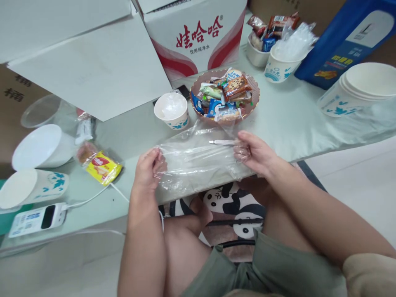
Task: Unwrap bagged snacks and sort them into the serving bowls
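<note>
A sheet of clear plastic film (194, 159), maybe a bag, stretches crinkled between my two hands at the table's front edge. My left hand (148, 167) is closed on its left end, with thumb and fingers pinching it. Its right end is gripped by my right hand (255, 152), which is closed too. From the right fingers a slim whitish tool (221, 142) with a blade-like tip points left over the film. Just beyond the film stand a pink scalloped bowl (256, 97) of wrapped snacks and a paper cup (171, 111) with clear plastic inside.
White cartons (198, 45) line the back. At left are paper bowls (37, 146), a yellow snack packet (103, 167) and a white device (40, 218) with a cable. Stacked paper cups (340, 93) and a blue box (337, 45) stand at right. A panda-print bag (229, 206) lies below.
</note>
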Demonstrator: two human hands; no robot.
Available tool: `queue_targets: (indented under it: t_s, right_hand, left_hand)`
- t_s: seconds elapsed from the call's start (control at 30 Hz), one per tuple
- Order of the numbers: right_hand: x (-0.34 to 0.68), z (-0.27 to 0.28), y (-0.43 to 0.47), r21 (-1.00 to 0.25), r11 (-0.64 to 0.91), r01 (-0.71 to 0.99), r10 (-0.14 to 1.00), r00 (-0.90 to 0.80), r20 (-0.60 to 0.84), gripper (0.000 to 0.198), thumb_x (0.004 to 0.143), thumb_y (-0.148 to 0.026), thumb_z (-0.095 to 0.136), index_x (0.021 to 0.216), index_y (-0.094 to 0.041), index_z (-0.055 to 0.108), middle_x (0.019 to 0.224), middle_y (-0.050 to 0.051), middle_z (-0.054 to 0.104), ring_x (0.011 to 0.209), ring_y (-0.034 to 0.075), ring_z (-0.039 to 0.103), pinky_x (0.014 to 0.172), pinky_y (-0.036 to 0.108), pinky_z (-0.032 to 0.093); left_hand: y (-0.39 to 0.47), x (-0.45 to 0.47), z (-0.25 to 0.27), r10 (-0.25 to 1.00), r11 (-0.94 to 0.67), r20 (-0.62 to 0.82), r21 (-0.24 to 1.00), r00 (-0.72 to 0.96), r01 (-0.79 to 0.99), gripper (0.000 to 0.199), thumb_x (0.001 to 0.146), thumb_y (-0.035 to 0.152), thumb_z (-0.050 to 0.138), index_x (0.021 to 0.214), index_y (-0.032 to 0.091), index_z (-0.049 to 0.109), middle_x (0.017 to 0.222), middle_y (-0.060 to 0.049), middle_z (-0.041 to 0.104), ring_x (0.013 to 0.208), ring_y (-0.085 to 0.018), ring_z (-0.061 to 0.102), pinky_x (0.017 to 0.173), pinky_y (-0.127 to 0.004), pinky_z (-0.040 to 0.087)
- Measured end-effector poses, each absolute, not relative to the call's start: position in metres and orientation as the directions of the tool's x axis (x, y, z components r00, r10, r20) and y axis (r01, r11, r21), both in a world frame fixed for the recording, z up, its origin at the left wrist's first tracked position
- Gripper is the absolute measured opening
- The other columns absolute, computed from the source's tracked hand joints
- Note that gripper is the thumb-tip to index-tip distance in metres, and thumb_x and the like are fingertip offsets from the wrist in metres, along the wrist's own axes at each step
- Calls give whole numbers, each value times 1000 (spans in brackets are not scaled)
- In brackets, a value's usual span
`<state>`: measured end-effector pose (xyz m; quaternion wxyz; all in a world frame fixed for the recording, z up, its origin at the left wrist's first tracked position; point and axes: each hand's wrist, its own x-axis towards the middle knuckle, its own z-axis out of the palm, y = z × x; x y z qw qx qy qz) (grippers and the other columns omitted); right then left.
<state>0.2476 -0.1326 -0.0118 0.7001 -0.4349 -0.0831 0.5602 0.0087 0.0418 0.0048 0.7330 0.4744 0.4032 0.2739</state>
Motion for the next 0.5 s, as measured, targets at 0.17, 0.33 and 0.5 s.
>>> queue_targets:
  t_s: [0.17, 0.33, 0.5]
  right_hand:
    - [252, -15, -134, -737, 241, -632, 757, 597, -264, 53, 64, -34, 88, 66, -22, 36, 59, -9, 43, 55, 7, 48, 51, 19, 45]
    - [243, -15, -129, -743, 5, -670, 739, 503, -449, 47, 62, -26, 88, 97, -27, 56, 91, -2, 70, 70, 13, 66, 59, 25, 54]
    - [242, -9, -131, -770, -104, -630, 758, 451, -472, 45, 63, -21, 88, 101, -20, 65, 75, -4, 66, 51, 6, 49, 43, 20, 38]
  left_hand:
    - [46, 8, 6, 821, 456, -378, 885, 428, -94, 37, 81, 31, 67, 53, 19, 47, 35, 9, 28, 28, -3, 18, 30, -18, 15]
    - [46, 10, 5, 760, 502, -422, 864, 494, -34, 40, 80, 35, 70, 51, 19, 47, 33, 9, 26, 26, -4, 19, 29, -17, 19]
    - [44, 4, 2, 668, 505, -400, 863, 627, 11, 35, 74, 34, 76, 54, 18, 52, 32, 9, 27, 26, -3, 20, 30, -15, 21]
